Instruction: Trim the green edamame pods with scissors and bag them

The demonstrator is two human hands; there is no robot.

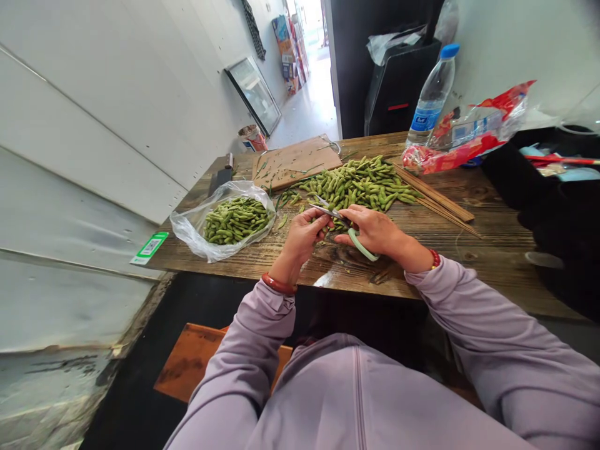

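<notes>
My right hand point(372, 230) is closed round a pair of scissors point(359, 245) with pale green handles. Their blades point left, to the fingertips of my left hand point(304, 234). Those fingers are pinched together on what looks like an edamame pod, mostly hidden by the fingers and the blades. Just beyond both hands lies a loose heap of edamame pods point(363, 181) on the wooden table point(244, 267). To the left, an open clear plastic bag point(190, 234) holds more green pods point(237, 220).
Behind the bag are a wooden board point(295, 164) with green scraps and a dark cleaver point(219, 180). Wooden sticks point(435, 197) lie right of the heap. A water bottle point(429, 100) and red plastic packaging point(473, 150) stand at the back right, near a black bag point(553, 219).
</notes>
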